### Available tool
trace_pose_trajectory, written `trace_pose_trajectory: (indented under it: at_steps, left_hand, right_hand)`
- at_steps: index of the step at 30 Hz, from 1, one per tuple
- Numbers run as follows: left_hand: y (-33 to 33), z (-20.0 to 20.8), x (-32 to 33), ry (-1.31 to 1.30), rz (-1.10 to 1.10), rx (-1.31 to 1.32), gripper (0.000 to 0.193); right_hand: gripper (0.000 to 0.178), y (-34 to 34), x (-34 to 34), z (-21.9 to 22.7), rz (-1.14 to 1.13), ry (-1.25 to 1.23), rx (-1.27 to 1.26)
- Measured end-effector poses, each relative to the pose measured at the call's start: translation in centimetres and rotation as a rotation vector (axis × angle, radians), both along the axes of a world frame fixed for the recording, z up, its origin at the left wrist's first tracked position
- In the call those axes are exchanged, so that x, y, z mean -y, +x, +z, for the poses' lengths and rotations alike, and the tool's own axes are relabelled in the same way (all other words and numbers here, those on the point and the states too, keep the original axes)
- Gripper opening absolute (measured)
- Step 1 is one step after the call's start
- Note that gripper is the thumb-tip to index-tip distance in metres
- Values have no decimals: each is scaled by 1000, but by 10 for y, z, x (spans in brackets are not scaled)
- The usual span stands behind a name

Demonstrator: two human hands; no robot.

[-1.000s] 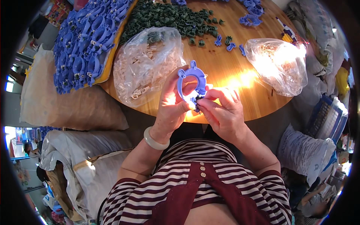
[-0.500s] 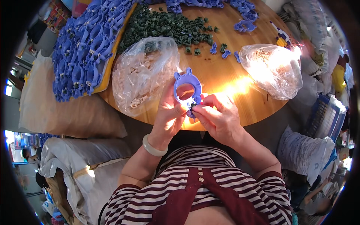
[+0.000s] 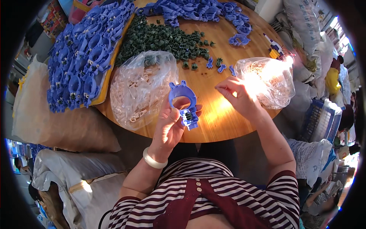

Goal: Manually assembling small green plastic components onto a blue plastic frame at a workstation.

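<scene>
At 6 o'clock, nearest, a striped shirt (image 3: 228, 189) is seen; a white bangle (image 3: 154, 158) is worn at 7. At the centre, above the near edge of the wooden desk (image 3: 217, 126), a blue eared ring (image 3: 182, 91) is gripped by the left hand (image 3: 169, 124), a dark green piece (image 3: 188, 116) showing in its lower part. Toward 2 o'clock, apart from the ring, the right hand (image 3: 243, 97) is held with fingers bent — whether anything is pinched in its grip cannot be told. Beyond, clear bags of parts are set at 10 (image 3: 143, 91) and 2 (image 3: 268, 86). Farther, dark green pieces (image 3: 164, 42) are heaped at 11 — blue rings (image 3: 190, 11) at 12.
</scene>
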State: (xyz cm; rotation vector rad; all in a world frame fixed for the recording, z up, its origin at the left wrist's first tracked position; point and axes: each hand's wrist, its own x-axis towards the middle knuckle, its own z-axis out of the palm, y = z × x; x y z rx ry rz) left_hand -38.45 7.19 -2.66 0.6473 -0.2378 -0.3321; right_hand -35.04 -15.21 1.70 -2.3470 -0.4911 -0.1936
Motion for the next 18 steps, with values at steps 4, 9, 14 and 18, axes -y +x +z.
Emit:
trace_pose_trajectory:
  at_steps: [4, 9, 14, 18]
  left_hand:
    - [0, 0, -1, -7, -5, 12, 65]
    - [0, -2, -7, -42, -93, 60, 70]
    - [-2, 1, -9, -118, -81, 94, 70]
    - [-4, -4, -11, -193, -32, 50, 64]
  right_hand:
    - [10, 10, -7, 3, 66, 66, 27]
    - [11, 35, -52, 29, 171, 10, 31]
    - [12, 101, -114, 16, 442, -115, 325]
    - [14, 139, -150, -10, 546, -264, 367]
